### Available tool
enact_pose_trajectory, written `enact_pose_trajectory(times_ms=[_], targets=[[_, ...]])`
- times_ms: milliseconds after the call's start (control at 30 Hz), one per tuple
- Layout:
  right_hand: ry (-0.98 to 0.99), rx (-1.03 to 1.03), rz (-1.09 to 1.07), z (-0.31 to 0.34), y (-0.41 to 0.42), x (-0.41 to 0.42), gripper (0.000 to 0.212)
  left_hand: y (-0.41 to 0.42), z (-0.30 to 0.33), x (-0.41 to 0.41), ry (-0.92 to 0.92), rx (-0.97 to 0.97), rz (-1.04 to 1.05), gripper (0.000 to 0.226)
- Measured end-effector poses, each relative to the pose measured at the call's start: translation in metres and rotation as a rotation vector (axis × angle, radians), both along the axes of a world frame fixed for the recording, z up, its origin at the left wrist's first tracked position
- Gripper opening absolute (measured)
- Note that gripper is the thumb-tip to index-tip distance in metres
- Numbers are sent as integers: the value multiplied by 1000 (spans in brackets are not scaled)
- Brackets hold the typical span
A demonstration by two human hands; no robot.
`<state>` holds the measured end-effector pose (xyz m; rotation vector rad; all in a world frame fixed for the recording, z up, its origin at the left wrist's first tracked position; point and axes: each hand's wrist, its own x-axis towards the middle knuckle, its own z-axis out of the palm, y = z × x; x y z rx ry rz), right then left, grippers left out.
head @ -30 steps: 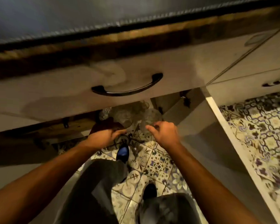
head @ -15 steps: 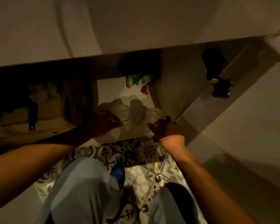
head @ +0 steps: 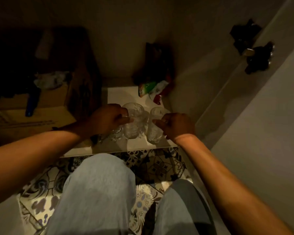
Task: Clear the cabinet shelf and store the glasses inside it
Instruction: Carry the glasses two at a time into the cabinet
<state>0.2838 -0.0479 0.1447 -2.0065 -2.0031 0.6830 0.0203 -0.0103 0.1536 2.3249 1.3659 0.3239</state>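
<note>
Hands meet over the white cabinet shelf: the left hand curls its fingers round a clear glass, and the right hand grips a second glass just beside it. More glasses stand under the left hand, and colourful packets lie beyond both hands.
</note>
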Motion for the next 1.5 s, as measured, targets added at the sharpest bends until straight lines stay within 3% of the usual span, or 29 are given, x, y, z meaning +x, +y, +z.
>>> enact_pose_trajectory(times_ms=[67,200,367,733,1000,1167,1333,1500], targets=[[35,17,-5,2,-3,-1,49,-8,5,-5,10,28,-13,57],[32,58,1,12,-6,-3,48,-16,13,-10,70,77,-5,41],[59,81,-22,33,-9,0,48,-25,25,-10,109,125,74,44],[156,153,33,67,-12,1,42,-32,52,-15,36,203,267,33],[297,176,-18,80,-13,13,35,-27,62,-7,51,205,307,40],[194,240,13,77,5,9,38,-14,52,-7,-157,240,284,33],[168,302,30,64,25,10,37,13,29,-3,-181,251,245,24],[144,334,19,50,48,11,29,46,5,-7,-149,244,328,33]])
